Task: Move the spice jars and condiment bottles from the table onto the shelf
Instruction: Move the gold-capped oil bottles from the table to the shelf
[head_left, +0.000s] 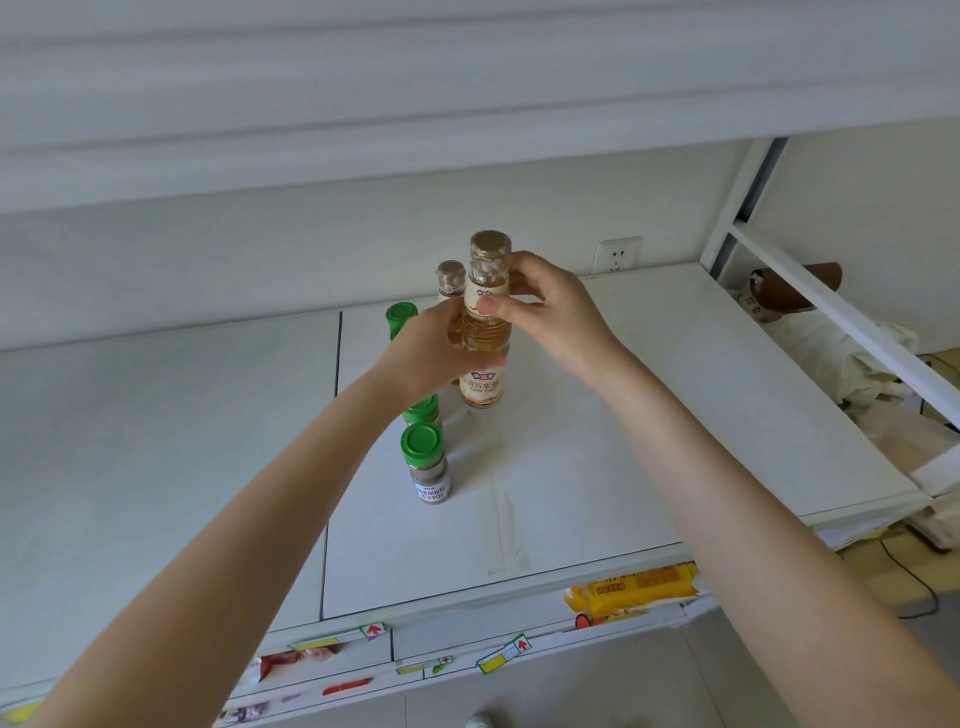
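Note:
A tall clear bottle of pale yellow liquid (483, 332) stands upright on the white shelf board (649, 415). My left hand (436, 348) grips its middle from the left. My right hand (545, 312) pinches its neck from the right. A second, similar bottle (450, 278) stands just behind it. Three green-capped spice jars stand in a row on the left: the nearest (427, 465) in full view, the middle one (422, 410) partly hidden under my left wrist, the farthest (400, 318) behind my left hand.
Another white shelf board (467, 78) hangs low overhead. A white upright frame (737, 208) borders the shelf on the right, with cloth and a brown roll (810, 291) beyond it. A yellow packet (634, 587) and other packets lie on the level below. A wall socket (618, 255) sits behind.

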